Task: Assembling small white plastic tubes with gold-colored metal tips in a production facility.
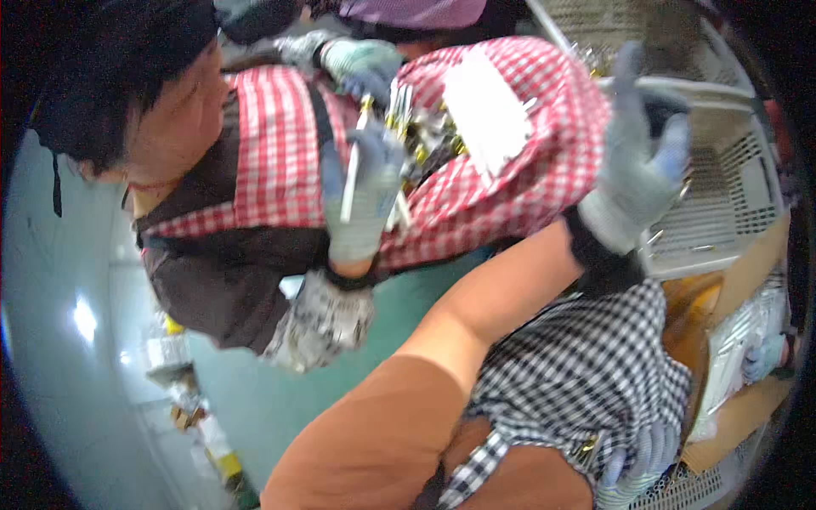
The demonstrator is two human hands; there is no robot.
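Observation:
My left hand (633,166), in a pale grey glove with a black cuff, is raised at the end of my outstretched bare forearm. Its fingers are apart, and I see nothing held in it. It is between a co-worker's red checked lap and a white plastic basket (722,187). My right hand (646,463), also gloved, is low by my black-and-white checked apron (569,365). Its fingers look curled, and whatever they hold is hidden. Small gold-coloured pieces (588,445) lie in the apron beside it.
A co-worker in a red-and-white checked apron (527,204) sits close on the left, a gloved hand around a white stick-like piece (350,183). Metal parts (429,140) and a white flat pack (484,110) rest on that lap. An opened cardboard box (748,263) stands at right.

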